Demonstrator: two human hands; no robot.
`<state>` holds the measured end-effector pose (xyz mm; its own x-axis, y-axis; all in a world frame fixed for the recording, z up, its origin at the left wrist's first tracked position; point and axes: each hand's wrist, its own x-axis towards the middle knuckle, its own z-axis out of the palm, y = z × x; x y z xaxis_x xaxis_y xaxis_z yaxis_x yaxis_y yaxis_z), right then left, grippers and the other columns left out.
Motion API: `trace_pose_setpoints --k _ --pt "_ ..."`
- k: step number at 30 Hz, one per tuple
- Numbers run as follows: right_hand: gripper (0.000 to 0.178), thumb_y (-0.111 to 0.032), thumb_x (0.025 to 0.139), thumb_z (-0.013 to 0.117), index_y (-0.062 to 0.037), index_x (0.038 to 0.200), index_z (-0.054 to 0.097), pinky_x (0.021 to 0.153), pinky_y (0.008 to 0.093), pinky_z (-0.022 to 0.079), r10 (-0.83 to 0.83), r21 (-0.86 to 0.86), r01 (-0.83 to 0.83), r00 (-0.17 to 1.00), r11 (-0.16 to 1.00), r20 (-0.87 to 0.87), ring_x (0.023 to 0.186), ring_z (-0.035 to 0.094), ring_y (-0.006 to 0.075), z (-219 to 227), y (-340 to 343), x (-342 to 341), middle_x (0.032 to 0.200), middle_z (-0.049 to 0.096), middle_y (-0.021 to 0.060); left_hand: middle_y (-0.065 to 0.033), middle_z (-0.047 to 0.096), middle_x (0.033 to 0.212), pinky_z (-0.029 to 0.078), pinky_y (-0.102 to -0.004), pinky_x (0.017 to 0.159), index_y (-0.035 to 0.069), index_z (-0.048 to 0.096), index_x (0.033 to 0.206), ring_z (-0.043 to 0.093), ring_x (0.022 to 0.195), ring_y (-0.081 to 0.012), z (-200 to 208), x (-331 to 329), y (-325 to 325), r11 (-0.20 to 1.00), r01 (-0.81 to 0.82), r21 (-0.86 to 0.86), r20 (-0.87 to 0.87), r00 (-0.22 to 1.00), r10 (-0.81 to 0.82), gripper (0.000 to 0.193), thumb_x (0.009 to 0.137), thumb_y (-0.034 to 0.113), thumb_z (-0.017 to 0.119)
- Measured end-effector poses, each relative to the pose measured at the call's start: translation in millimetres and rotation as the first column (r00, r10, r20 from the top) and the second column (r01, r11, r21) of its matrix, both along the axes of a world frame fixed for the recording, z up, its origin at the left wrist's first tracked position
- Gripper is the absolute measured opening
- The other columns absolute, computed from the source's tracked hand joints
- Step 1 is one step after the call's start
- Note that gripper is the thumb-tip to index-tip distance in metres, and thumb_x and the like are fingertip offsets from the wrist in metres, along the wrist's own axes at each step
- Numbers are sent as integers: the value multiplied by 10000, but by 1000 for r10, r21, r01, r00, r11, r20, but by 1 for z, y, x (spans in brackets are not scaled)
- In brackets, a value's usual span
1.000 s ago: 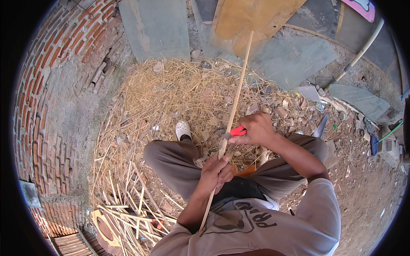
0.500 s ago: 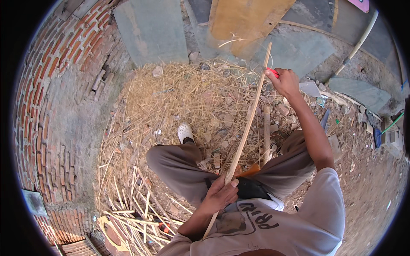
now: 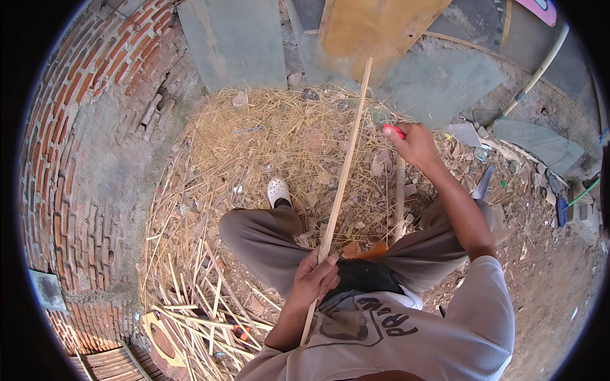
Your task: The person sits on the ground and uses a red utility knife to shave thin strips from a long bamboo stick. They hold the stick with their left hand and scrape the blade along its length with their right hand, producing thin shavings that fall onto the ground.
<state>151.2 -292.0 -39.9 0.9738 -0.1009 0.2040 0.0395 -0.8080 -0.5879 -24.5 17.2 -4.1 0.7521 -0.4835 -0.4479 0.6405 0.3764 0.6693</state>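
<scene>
A long, pale wooden strip (image 3: 347,166) slants from beside my waist up and away, its far end raised toward the leaning boards. My left hand (image 3: 314,277) is closed around its lower part, in front of my belly. In my right hand (image 3: 416,147) is a small knife with a red handle (image 3: 394,131); its blade is hard to make out. That fist is held out to the right of the strip's upper half, apart from it in the picture. A dark pad (image 3: 359,277) lies across my lap, with an orange-brown piece (image 3: 375,249) at its edge.
Straw-like shavings (image 3: 254,136) and rubble cover the ground before me. Several cut strips (image 3: 203,327) are heaped at lower left. A brick wall (image 3: 76,159) stands left; boards (image 3: 235,44) lean at the back. Near my right knee is a grey blade-like piece (image 3: 484,181).
My right hand with the knife has come down and nearer, off the strip. The strip's far end has swung left. The thin curl of shaving near its tip no longer shows.
</scene>
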Motion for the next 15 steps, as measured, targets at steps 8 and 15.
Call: trace_pose_setpoints --k 8,15 --pt "678 -749 684 647 -82 575 589 449 396 440 404 -276 -332 874 902 270 430 566 281 10 50 -54 472 525 95 44 312 463 242 -232 444 56 489 1054 261 334 -62 13 32 -34 997 -14 -70 -34 999 12 148 1011 197 469" --pt "677 -746 664 661 -85 568 553 449 407 417 377 -241 -320 894 916 242 433 545 296 13 59 -61 482 511 91 50 303 483 247 -236 444 61 487 1068 259 358 -61 16 34 -37 997 -20 -76 -48 999 17 146 1012 194 471"
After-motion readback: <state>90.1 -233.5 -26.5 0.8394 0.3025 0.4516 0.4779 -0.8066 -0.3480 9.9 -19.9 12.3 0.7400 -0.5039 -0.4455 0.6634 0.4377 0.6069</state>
